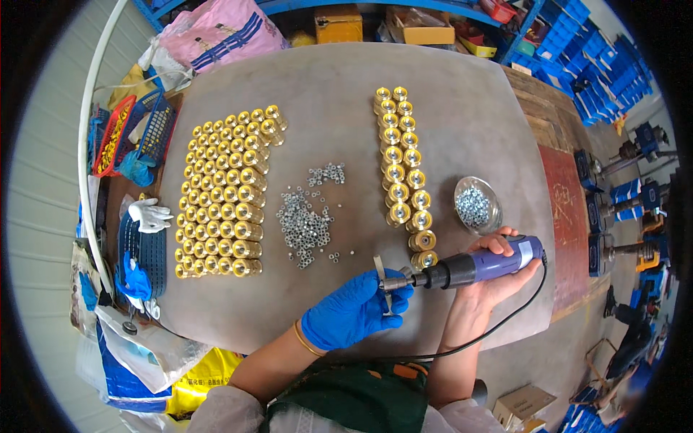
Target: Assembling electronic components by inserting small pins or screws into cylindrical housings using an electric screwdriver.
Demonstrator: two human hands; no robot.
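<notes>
My right hand, bare, is wrapped round a purple electric screwdriver with a black nose and a cord. The tool lies level, pointing left. My left hand, in a blue glove, has its fingers closed about the metal tip of the screwdriver. A thin flat metal bar crosses there, sticking up past the fingers; its lower part is partly hidden. Just beyond the tool stands a double row of brass fittings. Small metal nuts lie heaped left of them.
A larger block of brass fittings stands on the grey table at left. Right of the double row is a clear bowl of nuts. Baskets and a white glove line the left edge. The black cord loops near my right forearm.
</notes>
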